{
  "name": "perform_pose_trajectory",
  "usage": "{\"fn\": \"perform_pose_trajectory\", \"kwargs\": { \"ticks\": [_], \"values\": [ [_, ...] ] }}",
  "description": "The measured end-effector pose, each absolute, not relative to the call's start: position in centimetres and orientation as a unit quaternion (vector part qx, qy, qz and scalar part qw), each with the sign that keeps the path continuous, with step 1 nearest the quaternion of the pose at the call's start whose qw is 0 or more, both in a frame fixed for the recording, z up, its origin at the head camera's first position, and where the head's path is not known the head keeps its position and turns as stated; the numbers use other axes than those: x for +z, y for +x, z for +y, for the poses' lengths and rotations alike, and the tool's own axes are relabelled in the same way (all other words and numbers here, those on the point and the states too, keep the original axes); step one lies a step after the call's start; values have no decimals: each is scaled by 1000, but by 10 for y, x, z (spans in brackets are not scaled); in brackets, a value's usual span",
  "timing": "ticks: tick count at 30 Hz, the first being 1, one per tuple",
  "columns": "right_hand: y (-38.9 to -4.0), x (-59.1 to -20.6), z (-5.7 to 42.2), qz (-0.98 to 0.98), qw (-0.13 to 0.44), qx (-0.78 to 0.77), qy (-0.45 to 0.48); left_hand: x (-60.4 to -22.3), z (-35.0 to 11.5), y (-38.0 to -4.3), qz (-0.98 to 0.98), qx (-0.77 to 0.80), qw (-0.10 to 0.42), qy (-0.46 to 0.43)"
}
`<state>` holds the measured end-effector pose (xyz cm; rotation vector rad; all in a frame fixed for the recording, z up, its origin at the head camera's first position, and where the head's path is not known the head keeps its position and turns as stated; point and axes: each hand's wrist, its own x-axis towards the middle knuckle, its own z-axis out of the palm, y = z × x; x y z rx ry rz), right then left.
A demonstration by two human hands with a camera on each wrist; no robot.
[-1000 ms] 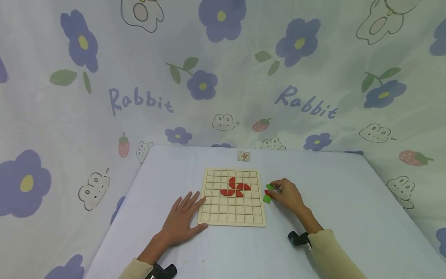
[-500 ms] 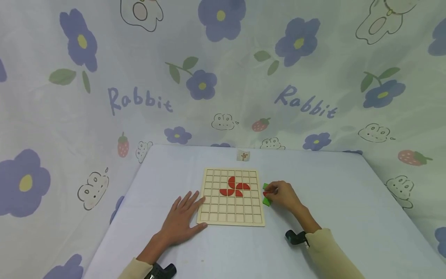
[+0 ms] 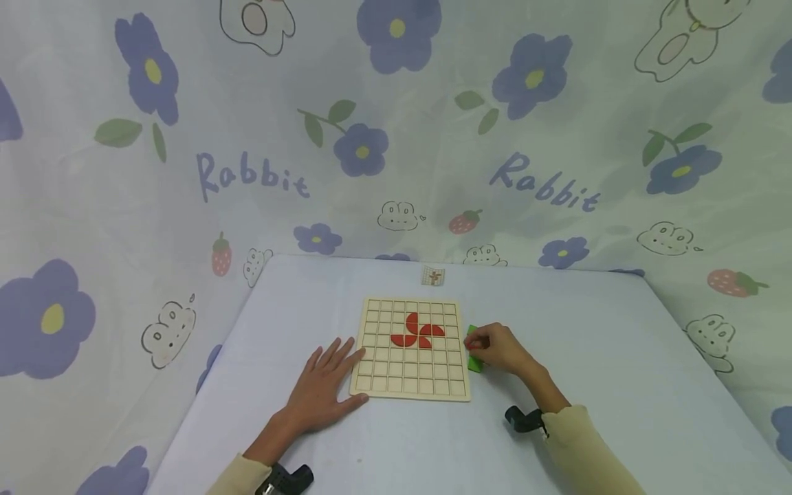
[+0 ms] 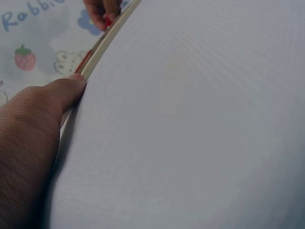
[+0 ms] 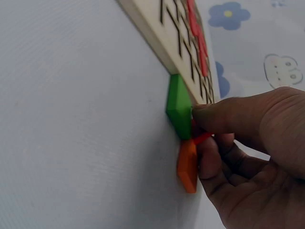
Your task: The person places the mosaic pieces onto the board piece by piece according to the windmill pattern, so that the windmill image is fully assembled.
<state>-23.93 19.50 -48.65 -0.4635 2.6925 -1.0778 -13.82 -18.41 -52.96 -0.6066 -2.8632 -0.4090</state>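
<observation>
A wooden grid board lies flat on the white table, with several red pieces forming a pinwheel in its cells. My left hand is spread flat at the board's left edge; its thumb touches the near left corner. Beside the board's right edge, my right hand pinches a red piece between thumb and finger, mostly hidden by the fingertips. Right under those fingers a green piece rests on the table against the board, and an orange piece lies behind it. More green shows beyond the hand.
A small card printed with a red pinwheel on a grid lies behind the board. Patterned cloth hangs as a backdrop along the table's far edge. A black wrist camera sits below my right hand.
My right hand has shifted slightly left to the board's right edge, with the red piece in its fingers. The near green piece has slid a little nearer to me. My left hand stays put.
</observation>
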Motion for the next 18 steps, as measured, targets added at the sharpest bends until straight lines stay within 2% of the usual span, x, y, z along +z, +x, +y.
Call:
{"fn": "perform_pose_trajectory", "kwargs": {
  "ticks": [11, 18],
  "values": [
    [-235, -493, 182, 874, 29, -457, -161, -529, -186, -138, -964, -132, 100, -209],
    [-232, -494, 164, 875, 46, -439, -199, -529, -184, -138, -965, -133, 94, -205]
  ]
}}
